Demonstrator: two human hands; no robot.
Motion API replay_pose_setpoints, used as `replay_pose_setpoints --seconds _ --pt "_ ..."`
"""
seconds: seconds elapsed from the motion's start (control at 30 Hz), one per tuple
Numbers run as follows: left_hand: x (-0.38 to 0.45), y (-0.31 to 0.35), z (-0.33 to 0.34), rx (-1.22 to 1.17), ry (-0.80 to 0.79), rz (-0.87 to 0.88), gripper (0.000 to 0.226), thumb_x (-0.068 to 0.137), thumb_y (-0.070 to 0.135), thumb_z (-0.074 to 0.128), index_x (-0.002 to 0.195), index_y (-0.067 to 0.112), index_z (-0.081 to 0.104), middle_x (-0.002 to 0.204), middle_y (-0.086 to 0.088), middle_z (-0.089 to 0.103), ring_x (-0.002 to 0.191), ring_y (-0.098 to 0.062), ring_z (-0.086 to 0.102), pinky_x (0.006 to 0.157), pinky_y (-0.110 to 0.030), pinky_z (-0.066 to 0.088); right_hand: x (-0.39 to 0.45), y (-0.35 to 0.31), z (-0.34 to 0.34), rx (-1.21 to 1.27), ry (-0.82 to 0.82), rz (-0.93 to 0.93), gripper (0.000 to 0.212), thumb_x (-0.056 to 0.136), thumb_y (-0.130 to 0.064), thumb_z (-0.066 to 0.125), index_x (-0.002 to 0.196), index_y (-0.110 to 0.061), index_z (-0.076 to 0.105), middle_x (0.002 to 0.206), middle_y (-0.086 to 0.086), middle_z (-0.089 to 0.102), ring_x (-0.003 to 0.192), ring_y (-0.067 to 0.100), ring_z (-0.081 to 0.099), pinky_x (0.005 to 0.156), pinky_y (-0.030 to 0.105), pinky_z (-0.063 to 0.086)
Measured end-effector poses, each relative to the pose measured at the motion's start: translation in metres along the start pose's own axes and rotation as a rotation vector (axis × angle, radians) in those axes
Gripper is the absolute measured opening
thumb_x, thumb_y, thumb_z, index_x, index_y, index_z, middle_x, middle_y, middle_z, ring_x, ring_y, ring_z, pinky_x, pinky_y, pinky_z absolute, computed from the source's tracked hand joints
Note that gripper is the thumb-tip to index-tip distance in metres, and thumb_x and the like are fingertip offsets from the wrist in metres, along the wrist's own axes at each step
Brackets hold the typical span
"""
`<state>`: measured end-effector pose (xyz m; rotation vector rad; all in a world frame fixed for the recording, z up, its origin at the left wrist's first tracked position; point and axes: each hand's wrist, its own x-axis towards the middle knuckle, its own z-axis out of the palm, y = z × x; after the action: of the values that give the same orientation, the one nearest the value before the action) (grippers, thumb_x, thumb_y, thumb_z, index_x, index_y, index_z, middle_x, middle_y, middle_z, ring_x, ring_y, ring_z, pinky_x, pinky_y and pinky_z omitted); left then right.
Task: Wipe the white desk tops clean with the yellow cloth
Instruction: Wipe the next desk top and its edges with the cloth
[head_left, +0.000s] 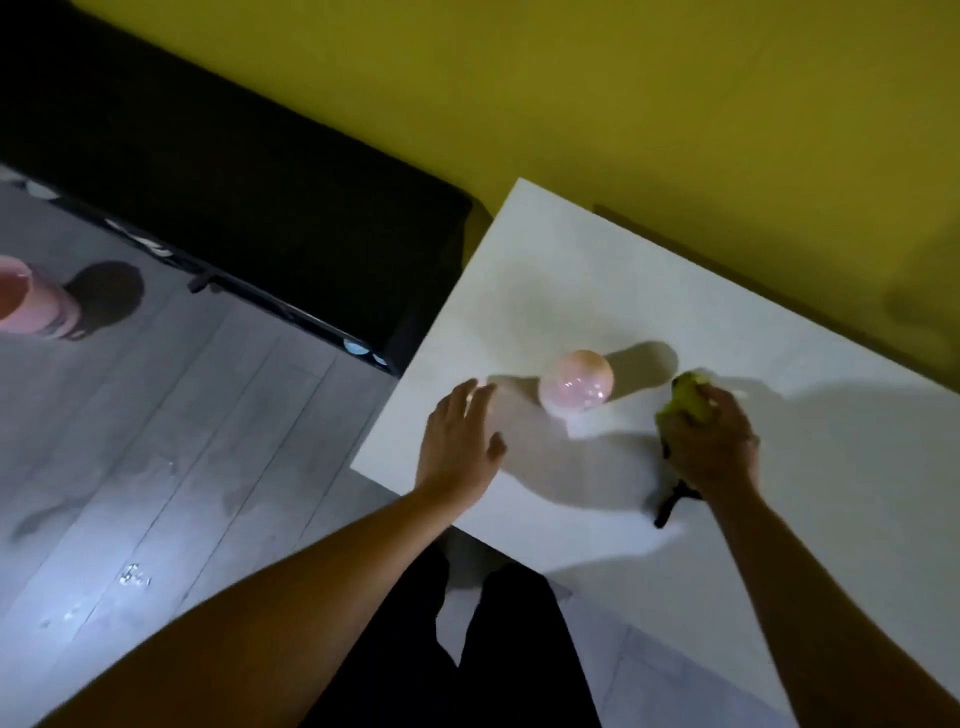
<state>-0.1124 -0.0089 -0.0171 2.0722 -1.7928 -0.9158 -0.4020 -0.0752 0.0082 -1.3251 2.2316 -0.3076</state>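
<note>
The white desk (597, 291) stood against a yellow wall (571, 104). The right hand (711, 441) gripped the bunched yellow cloth (685, 402) on the desk top, fingers curled round it. A dark item (670, 506), possibly a strap, lay just below that hand. The left hand (460, 441) hovered flat, fingers extended, holding nothing. A pink ball (575, 382) sat between the hands. Left of the left hand: grey floor (156, 441), a pink container (36, 301).

A pink globe (575, 383) stands between both hands on the white desk (571, 270); far half bare.
</note>
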Motion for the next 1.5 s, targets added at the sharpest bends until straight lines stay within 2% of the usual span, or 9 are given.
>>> replay_pose_setpoints --seconds 0.17,0.33,0.47,0.63,0.8,1.0,1.27,1.4,1.5 --pt "-0.063 -0.055 0.020 0.218 0.175 -0.155 0.064 0.089 0.031 0.069 0.148 0.015 0.048 0.158 -0.015 0.044 0.144 -0.035 0.045 0.119 -0.049 0.035 0.081 -0.103 -0.025 0.070 -0.054 -0.294 0.022 0.076 -0.045 0.067 0.095 -0.034 0.065 0.104 0.008 0.069 0.104 0.037 0.063 0.089 0.040 0.049" --pt "-0.095 -0.055 0.057 0.235 0.218 -0.256 0.072 0.101 0.040 0.049 0.163 0.013 0.026 0.169 -0.015 0.025 0.155 -0.036 0.028 0.125 -0.050 0.028 0.103 -0.214 0.017 -0.084 -0.388 -0.783 0.060 0.077 -0.031 0.083 0.132 -0.034 0.060 0.126 -0.002 0.065 0.113 0.018 0.060 0.094 0.031 0.047" --pt "-0.089 -0.036 0.080 0.245 0.332 -0.322 0.072 0.101 0.041 0.054 0.161 0.007 0.032 0.166 -0.018 0.031 0.153 -0.038 0.029 0.123 -0.051 0.030 0.058 -0.259 0.074 -0.265 -0.814 -1.290 0.068 0.077 -0.031 0.082 0.139 -0.037 0.055 0.123 -0.010 0.053 0.108 0.006 0.054 0.087 0.003 0.037" --pt "-0.080 -0.023 0.101 0.252 0.450 -0.397 0.065 0.100 0.031 0.050 0.156 0.001 0.039 0.161 -0.020 0.035 0.151 -0.039 0.027 0.123 -0.052 0.028 -0.016 -0.273 0.157 -0.497 -1.027 -1.757 0.070 0.085 -0.045 0.074 0.147 -0.036 0.043 0.131 -0.004 0.054 0.112 0.014 0.050 0.092 0.028 0.040" --pt "-0.068 -0.012 0.121 0.197 0.541 -0.329 0.058 0.097 0.012 0.044 0.154 0.004 0.043 0.157 -0.019 0.044 0.149 -0.038 0.033 0.120 -0.057 0.032 -0.061 -0.263 0.221 -0.745 -1.272 -1.873 0.067 0.089 -0.047 0.069 0.149 -0.039 0.041 0.135 -0.005 0.050 0.120 0.019 0.048 0.102 0.038 0.041" --pt "-0.070 -0.017 0.119 0.218 0.560 -0.333 0.053 0.103 0.020 0.039 0.154 0.008 0.044 0.161 -0.012 0.038 0.153 -0.030 0.025 0.129 -0.041 0.011 -0.077 -0.254 0.248 -0.782 -1.283 -1.921 0.053 0.092 -0.053 0.061 0.139 -0.033 0.047 0.123 -0.005 0.052 0.108 0.018 0.052 0.090 0.039 0.046" --pt "-0.066 -0.016 0.124 0.169 0.609 -0.342 0.055 0.103 0.018 0.045 0.156 0.009 0.036 0.161 -0.014 0.037 0.154 -0.031 0.024 0.130 -0.044 0.015 0.062 -0.293 0.192 -0.841 -1.129 -1.699 0.041 0.087 -0.059 0.062 0.124 -0.045 0.050 0.112 -0.015 0.052 0.098 0.010 0.055 0.076 0.025 0.042" --pt "-0.064 -0.013 0.127 0.174 0.610 -0.355 0.055 0.102 0.016 0.043 0.155 0.006 0.036 0.161 -0.015 0.034 0.153 -0.033 0.024 0.130 -0.045 0.012 0.013 -0.275 0.218 -0.781 -1.130 -1.836 0.039 0.090 -0.056 0.062 0.123 -0.036 0.054 0.111 -0.011 0.054 0.097 0.011 0.055 0.073 0.025 0.040" --pt "-0.065 -0.015 0.125 0.181 0.599 -0.342 0.056 0.100 0.016 0.044 0.155 0.006 0.036 0.161 -0.015 0.033 0.153 -0.034 0.025 0.129 -0.045 0.014 -0.043 -0.253 0.242 -0.778 -1.177 -1.930 0.050 0.094 -0.053 0.059 0.138 -0.033 0.046 0.122 -0.005 0.052 0.104 0.011 0.046 0.079 0.030 0.036"
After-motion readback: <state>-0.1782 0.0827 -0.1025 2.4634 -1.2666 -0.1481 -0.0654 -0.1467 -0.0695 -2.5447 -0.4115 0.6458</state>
